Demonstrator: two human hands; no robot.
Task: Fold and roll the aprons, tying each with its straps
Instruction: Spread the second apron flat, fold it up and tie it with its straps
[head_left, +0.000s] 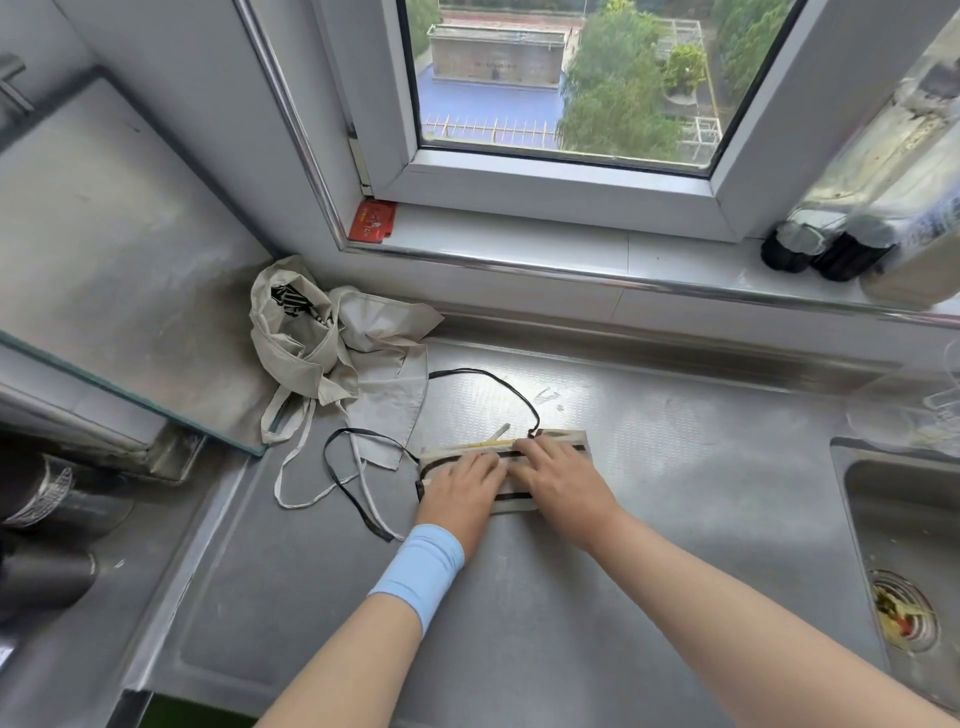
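My grip is wide and flat, left hand (460, 488) and right hand (560, 480) pressing side by side on the folded apron (571, 440) mid-frame on the steel worktop (571, 597), its black strap (488, 378) looping toward a crumpled beige apron (322, 343) at upper left.

A home kitchen: a stainless-steel counter (571, 597) runs beneath a window (561, 171). At the right, a sink (914, 519) has food scraps in its drain strainer (904, 610). Large black-capped plastic jugs (893, 171) stand on the far sill.
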